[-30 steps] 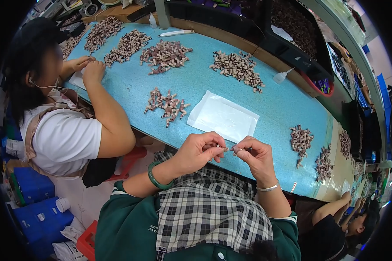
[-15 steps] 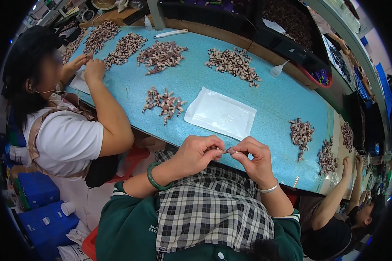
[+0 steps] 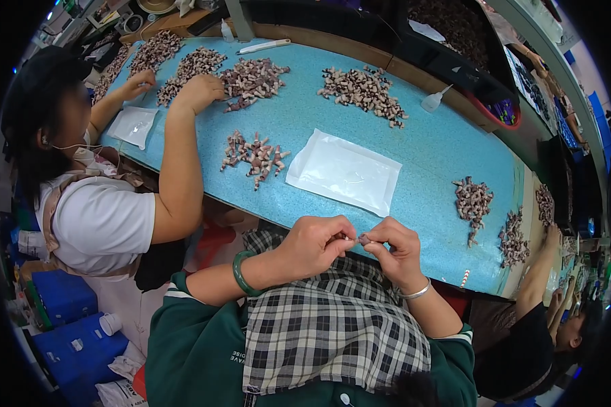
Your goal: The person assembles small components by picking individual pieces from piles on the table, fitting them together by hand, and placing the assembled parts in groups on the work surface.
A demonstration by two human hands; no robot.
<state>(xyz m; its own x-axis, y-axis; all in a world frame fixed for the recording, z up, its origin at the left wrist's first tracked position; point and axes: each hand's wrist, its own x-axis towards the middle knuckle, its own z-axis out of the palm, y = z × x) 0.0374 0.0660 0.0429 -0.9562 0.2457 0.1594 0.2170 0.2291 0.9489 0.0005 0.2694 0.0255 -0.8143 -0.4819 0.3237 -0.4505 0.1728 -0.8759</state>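
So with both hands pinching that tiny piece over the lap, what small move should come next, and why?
Probably bring the fingertips closer and finish joining the small brownish piece: the left hand and right hand each pinch it at the blue speckled table edge, short of the clear plastic bag.

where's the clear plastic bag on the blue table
In the head view the flat clear plastic bag lies mid-table on the blue table, just beyond both hands, right of a small pile of brownish pieces.
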